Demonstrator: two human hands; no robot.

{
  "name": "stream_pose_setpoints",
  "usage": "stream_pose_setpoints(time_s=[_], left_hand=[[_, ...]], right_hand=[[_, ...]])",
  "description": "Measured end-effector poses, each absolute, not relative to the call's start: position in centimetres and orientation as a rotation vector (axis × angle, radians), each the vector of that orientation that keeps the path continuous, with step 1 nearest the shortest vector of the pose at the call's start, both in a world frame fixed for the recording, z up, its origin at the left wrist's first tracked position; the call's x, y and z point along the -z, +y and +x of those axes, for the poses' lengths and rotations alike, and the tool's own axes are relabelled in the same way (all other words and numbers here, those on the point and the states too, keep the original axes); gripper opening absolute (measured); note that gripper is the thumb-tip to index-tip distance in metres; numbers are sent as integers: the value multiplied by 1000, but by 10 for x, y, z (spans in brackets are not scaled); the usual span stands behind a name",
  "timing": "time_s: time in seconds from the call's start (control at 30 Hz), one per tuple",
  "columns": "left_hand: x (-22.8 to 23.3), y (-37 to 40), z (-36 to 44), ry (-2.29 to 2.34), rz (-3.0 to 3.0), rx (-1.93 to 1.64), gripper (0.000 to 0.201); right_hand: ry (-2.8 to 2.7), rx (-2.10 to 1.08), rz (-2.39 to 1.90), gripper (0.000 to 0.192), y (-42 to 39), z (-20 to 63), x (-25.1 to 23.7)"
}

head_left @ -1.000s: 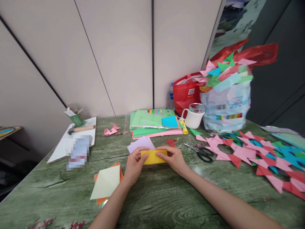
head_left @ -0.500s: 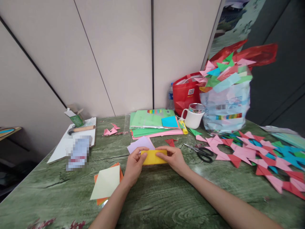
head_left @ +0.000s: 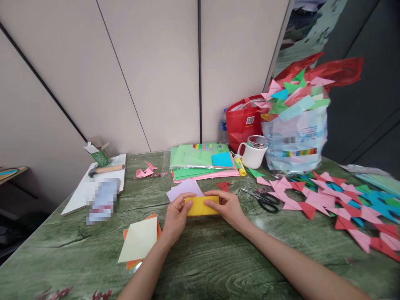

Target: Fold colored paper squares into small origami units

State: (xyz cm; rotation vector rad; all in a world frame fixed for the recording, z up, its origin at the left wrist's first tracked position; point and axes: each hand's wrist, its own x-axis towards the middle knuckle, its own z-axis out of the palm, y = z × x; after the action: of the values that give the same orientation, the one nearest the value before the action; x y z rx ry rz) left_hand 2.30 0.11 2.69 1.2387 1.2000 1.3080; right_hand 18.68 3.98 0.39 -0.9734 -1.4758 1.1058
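Observation:
A yellow sheet of paper (head_left: pixel 199 207), folded into a long narrow rectangle, is held level above the table between both hands. My left hand (head_left: pixel 176 214) pinches its left end, thumb in front and fingers behind. At the other end, my right hand (head_left: pixel 229 210) grips it the same way, with the thumb lying across the front. Just behind the hands lies a lilac sheet (head_left: pixel 185 190). A stack of pale cream and orange paper squares (head_left: pixel 139 239) rests by my left forearm. Black-handled scissors (head_left: pixel 265 202) lie right of my right hand, near a small red folded piece (head_left: pixel 223 186).
Linked pink, red and blue folded pieces (head_left: pixel 318 200) spread over the right side. Behind stand a white mug (head_left: pixel 252 154), a red bag (head_left: pixel 243 125) and a plastic bag of folded paper (head_left: pixel 296 133). Green paper packs (head_left: pixel 196 156) lie at the back; a hammer (head_left: pixel 108 168) sits left.

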Motion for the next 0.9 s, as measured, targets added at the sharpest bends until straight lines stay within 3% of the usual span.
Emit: stream_pose_setpoints(time_s=[0.7,0.9], left_hand=[[-21,4,25,1199,1216,-1313,27],[-17,1,26,1197,1362,-1271,22]], right_hand=[[-1436,-1155,-1061,22,43,188,-8],[-1489,-1352,-928,26,47,191,2]])
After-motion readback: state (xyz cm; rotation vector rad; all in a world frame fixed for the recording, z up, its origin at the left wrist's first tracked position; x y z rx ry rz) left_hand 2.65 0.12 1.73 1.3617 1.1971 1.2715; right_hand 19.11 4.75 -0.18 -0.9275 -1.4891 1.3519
